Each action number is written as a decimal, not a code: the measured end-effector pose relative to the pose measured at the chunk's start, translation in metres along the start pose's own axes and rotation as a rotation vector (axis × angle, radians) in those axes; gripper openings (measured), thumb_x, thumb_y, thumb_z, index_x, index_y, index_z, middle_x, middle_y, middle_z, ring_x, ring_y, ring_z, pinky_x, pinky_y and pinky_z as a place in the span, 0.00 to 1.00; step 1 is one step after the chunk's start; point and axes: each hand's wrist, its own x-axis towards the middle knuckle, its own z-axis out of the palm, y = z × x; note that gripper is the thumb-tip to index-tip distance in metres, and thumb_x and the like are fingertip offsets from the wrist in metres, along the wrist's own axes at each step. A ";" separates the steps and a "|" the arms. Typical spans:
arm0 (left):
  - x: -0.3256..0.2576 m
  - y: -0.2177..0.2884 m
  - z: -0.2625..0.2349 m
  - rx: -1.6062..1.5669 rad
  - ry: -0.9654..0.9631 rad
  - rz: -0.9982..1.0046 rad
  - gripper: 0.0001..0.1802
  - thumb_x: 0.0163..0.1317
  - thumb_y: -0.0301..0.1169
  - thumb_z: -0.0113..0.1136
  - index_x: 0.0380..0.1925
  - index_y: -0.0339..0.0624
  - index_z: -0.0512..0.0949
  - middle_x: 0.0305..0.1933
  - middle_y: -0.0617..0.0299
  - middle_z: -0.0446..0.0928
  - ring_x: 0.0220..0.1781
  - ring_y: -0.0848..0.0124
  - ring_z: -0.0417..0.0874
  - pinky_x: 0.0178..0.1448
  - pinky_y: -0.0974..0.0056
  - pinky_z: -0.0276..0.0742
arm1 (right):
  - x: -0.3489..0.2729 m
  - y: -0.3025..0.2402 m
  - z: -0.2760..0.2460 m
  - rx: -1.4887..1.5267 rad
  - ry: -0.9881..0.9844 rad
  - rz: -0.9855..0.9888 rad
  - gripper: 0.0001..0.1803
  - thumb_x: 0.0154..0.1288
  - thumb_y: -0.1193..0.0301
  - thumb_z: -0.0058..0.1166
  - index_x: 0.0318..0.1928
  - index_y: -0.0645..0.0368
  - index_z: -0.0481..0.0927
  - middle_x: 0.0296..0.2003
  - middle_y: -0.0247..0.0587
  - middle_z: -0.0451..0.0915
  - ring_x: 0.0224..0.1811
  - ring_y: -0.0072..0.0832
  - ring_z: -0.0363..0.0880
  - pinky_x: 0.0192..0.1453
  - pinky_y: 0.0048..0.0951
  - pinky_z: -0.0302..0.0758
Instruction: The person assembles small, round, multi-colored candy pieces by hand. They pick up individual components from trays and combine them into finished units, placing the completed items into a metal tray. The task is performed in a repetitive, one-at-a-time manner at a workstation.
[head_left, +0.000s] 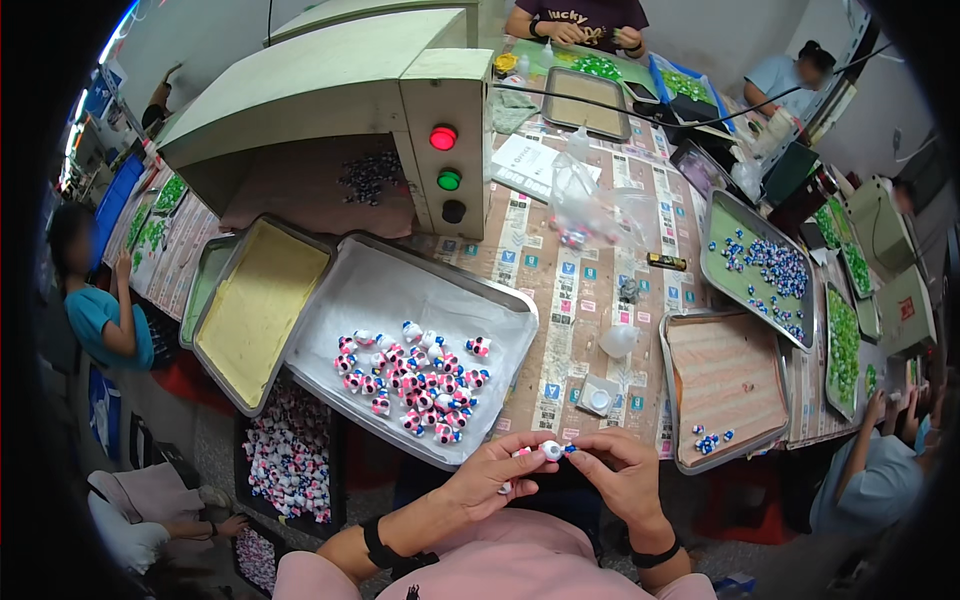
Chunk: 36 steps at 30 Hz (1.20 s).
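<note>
Near the table's front edge, my left hand [486,480] is closed on a small white figurine [550,452], held between thumb and fingertips. A second small pale piece [505,488] shows lower down, against its curled fingers. From the other side my right hand [622,482] pinches a tiny blue piece [569,449] that touches the figurine; whether the two are joined I cannot tell. To the left, a white-lined metal tray [410,285] bears several pink, white and blue figurines [430,385]. On the right, small blue and white pieces [712,440] lie in a paper-lined tray [725,350].
A machine with a tunnel opening [440,90] stands behind the lined tray, beside a yellow-lined tray [260,300]. A green tray [735,275] of blue pieces overlaps the right tray. A squeeze bottle [619,341] and a plastic bag [580,195] stand mid-table. Other people sit around.
</note>
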 end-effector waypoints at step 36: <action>-0.038 0.071 -0.015 0.753 0.601 0.637 0.13 0.53 0.20 0.68 0.40 0.35 0.83 0.26 0.68 0.78 0.19 0.84 0.71 0.20 0.78 0.63 | -0.005 0.031 -0.100 -0.733 0.520 -0.144 0.11 0.52 0.81 0.60 0.39 0.61 0.84 0.39 0.45 0.83 0.45 0.43 0.77 0.52 0.37 0.74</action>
